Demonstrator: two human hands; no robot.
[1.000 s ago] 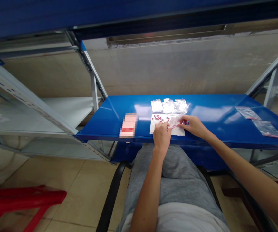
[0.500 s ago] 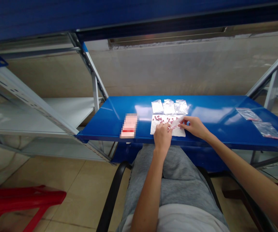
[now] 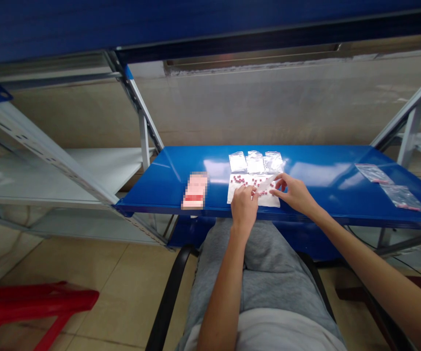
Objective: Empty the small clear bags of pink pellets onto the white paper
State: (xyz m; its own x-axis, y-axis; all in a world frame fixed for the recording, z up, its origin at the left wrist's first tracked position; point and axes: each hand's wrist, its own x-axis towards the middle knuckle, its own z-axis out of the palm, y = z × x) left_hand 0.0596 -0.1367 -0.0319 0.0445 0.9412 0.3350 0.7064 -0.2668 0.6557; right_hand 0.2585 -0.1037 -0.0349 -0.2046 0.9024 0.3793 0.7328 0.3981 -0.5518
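A small translucent plastic bag (image 3: 265, 184) is pinched in my left hand (image 3: 245, 202), over the front part of a white sheet of paper (image 3: 234, 196). Small red beads or pellets (image 3: 238, 180) lie scattered on the sheet. At the sheet's right edge, my right hand (image 3: 292, 192) has thumb and forefinger apart. Its forefinger is close to the bag's upper end, and its thumb is by a few red pieces; whether it touches either is too small to tell. Behind the sheet, three clear zip bags (image 3: 256, 162) lie in a row.
All this rests on a blue metal shelf (image 3: 316, 190). A blurred-out pinkish rectangle (image 3: 194, 190) lies at left. Toward the right lie two clear bags (image 3: 404, 196) with red bits inside. Another blue shelf (image 3: 210, 24) hangs overhead. A red stool (image 3: 34, 302) stands lower left.
My right thumb and forefinger have spread apart near the bag. The bag in my left hand is tilted more steeply, and more red pieces show below it.
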